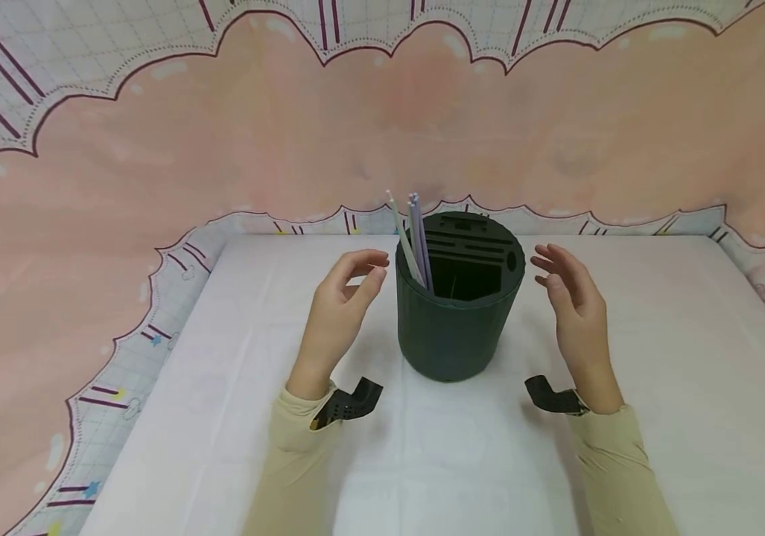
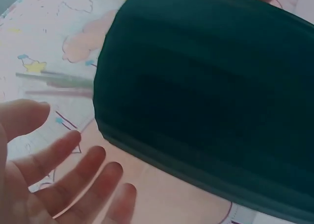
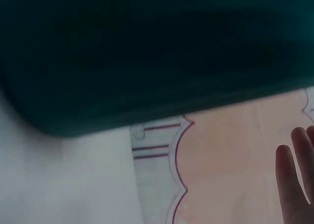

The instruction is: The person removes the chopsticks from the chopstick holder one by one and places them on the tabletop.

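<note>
A dark green round desk organizer [image 1: 452, 339] stands upright on the white table, slots and an open compartment in its top. Several thin pale sticks [image 1: 420, 249], whitish-green and lilac, rise from its left side. To its left, my left hand [image 1: 338, 305] is held with bent, spread fingers, a small gap from the wall. My right hand [image 1: 576, 320] mirrors it on the other side, fingers apart and holding nothing. In the left wrist view the organizer [image 2: 196, 96] fills most of the picture, beside loose fingers [image 2: 88, 185]. Its dark wall [image 3: 147, 62] also covers the top of the right wrist view.
A white cloth covers the table [image 1: 221, 447]. Behind and to the sides hangs a peach-coloured cloth [image 1: 382, 134] with scalloped patterned borders. Black straps [image 1: 355, 400] with wrist cameras sit on both wrists over beige sleeves [image 1: 623, 469].
</note>
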Demonstrator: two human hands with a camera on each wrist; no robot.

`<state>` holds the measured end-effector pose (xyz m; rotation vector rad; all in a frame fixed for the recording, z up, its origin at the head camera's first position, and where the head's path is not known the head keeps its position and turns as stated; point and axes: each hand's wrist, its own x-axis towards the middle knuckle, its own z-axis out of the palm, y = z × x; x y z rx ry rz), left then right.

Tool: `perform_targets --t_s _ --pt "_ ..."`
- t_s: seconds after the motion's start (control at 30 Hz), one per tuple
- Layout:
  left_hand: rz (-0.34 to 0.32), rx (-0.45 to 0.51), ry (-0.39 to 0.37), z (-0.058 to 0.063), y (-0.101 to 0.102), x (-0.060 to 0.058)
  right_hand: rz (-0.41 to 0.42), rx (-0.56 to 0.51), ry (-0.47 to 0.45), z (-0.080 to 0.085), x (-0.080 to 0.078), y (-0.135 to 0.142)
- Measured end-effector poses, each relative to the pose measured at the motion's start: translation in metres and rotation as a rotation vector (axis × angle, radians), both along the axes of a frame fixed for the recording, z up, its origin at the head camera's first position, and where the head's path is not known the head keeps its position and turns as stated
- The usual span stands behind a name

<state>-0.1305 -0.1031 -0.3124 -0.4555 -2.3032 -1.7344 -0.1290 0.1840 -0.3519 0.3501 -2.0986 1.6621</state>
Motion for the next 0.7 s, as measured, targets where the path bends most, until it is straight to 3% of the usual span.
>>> perform_targets --t_s 0.17,0.37,0.57,0.7 --pt "0.016 -0.041 0.05 0.003 0.01 0.004 0.083 -0.009 0.055 0.015 0.011 -0.023" --pt "0.059 -0.066 0.132 0.001 0.023 0.005 0.122 0.083 0.163 0.019 0.013 -0.033" --pt "0.185 -0.214 0.27 -0.001 0.038 0.002 0.136 0.16 0.203 0.019 0.012 -0.039" --pt "0.256 -0.283 0.321 -0.003 0.045 0.003 0.142 0.164 0.183 0.016 0.012 -0.042"
